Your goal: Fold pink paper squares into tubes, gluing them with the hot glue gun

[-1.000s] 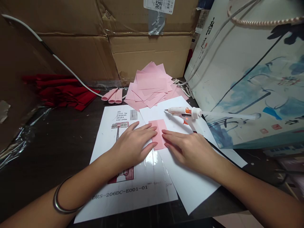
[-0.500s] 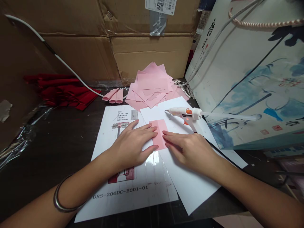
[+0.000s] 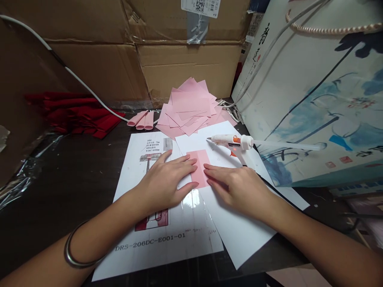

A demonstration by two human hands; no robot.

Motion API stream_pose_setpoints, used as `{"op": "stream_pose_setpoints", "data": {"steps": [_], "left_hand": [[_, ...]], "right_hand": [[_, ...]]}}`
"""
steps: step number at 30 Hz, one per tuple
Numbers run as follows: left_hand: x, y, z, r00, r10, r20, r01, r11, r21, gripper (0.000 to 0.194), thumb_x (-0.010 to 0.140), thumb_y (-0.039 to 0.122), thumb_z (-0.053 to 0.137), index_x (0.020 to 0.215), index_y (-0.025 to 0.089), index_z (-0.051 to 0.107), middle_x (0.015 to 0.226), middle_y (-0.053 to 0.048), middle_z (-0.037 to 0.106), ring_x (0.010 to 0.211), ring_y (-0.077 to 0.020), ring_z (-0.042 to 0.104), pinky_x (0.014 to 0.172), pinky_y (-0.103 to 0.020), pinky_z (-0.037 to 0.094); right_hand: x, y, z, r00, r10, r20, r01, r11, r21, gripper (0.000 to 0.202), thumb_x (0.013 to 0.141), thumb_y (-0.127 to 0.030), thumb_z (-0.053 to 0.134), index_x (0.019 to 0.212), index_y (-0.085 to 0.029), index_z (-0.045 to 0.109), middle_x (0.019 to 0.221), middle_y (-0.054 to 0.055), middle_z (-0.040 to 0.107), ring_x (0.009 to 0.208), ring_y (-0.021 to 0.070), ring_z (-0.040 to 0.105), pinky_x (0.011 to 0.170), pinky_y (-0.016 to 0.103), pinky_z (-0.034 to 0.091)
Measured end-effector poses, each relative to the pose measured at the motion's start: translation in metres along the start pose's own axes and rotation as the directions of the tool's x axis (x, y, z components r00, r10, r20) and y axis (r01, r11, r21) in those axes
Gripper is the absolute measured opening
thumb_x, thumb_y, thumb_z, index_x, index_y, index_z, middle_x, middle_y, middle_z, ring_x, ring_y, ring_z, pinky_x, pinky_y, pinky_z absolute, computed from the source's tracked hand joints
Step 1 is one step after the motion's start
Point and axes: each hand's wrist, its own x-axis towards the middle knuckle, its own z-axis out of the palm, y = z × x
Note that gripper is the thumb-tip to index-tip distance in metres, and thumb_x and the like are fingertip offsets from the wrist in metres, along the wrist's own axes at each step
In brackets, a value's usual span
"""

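Observation:
A folded pink piece [image 3: 200, 171] lies flat on white paper between my hands. My left hand [image 3: 167, 181] rests on the printed sheet [image 3: 149, 255], its fingertips on the piece's left edge and its fingers spread. From the other side, my right hand [image 3: 239, 187] touches the piece's right edge with its fingertips, the fingers together and the thumb a little apart. Neither hand wraps round anything. Just beyond my right hand, a white glue gun [image 3: 233, 141] lies on the blank white paper [image 3: 236, 231], its nozzle to the left.
Behind the sheets are a pile of pink pieces [image 3: 191, 105], several pink tubes [image 3: 140, 120] and metal clips [image 3: 235, 111]. Red pieces [image 3: 77, 113] lie at the left. Cardboard boxes [image 3: 191, 71] stand at the back, a painted white box [image 3: 311, 95] at the right. A white cable [image 3: 86, 85] hangs down at left.
The whole view has shifted slightly. My hands and the pink piece keep nearly the same places relative to each other.

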Motion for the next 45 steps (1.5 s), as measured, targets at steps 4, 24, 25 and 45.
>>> {"op": "stream_pose_setpoints", "data": {"steps": [4, 24, 25, 45], "left_hand": [[0.0000, 0.0002, 0.0006, 1.000, -0.003, -0.009, 0.003, 1.000, 0.003, 0.036, 0.091, 0.038, 0.053, 0.120, 0.018, 0.061, 0.132, -0.010, 0.061, 0.129, -0.0298, 0.052, 0.112, -0.060, 0.027], [-0.0002, -0.0017, 0.0041, 0.997, 0.039, -0.065, -0.037, 0.999, 0.025, 0.041, 0.091, 0.039, 0.053, 0.123, 0.014, 0.058, 0.128, -0.011, 0.064, 0.127, -0.0285, 0.054, 0.116, -0.056, 0.025], [-0.0003, -0.0017, 0.0044, 0.997, 0.045, -0.067, -0.043, 0.999, 0.027, 0.040, 0.092, 0.039, 0.053, 0.123, 0.014, 0.058, 0.129, -0.011, 0.064, 0.128, -0.0283, 0.053, 0.116, -0.055, 0.025], [0.0029, 0.0049, 0.0006, 0.998, -0.032, 0.054, 0.029, 0.998, 0.051, 0.045, 0.095, 0.042, 0.046, 0.131, 0.015, 0.051, 0.135, -0.010, 0.059, 0.130, -0.0279, 0.050, 0.112, -0.056, 0.031]], "right_hand": [[-0.0009, 0.0000, 0.0029, 0.997, -0.040, -0.068, 0.041, 0.999, 0.025, 0.030, 0.088, -0.017, 0.053, 0.111, -0.024, 0.072, 0.120, 0.000, 0.069, 0.093, 0.0217, 0.073, 0.085, 0.037, 0.057], [0.0030, -0.0018, 0.0068, 0.998, -0.001, -0.063, -0.003, 0.998, -0.057, 0.030, 0.089, -0.020, 0.051, 0.110, -0.021, 0.072, 0.121, 0.000, 0.068, 0.086, 0.0242, 0.074, 0.066, 0.038, 0.059], [0.0030, -0.0016, 0.0068, 0.998, 0.000, -0.060, -0.003, 0.998, -0.055, 0.030, 0.089, -0.020, 0.051, 0.111, -0.021, 0.072, 0.121, 0.000, 0.068, 0.086, 0.0241, 0.074, 0.066, 0.038, 0.059], [0.0025, 0.0005, 0.0038, 0.997, -0.026, -0.076, 0.024, 0.999, -0.026, 0.029, 0.089, -0.019, 0.052, 0.112, -0.020, 0.070, 0.116, 0.001, 0.071, 0.088, 0.0230, 0.073, 0.074, 0.039, 0.059]]}}
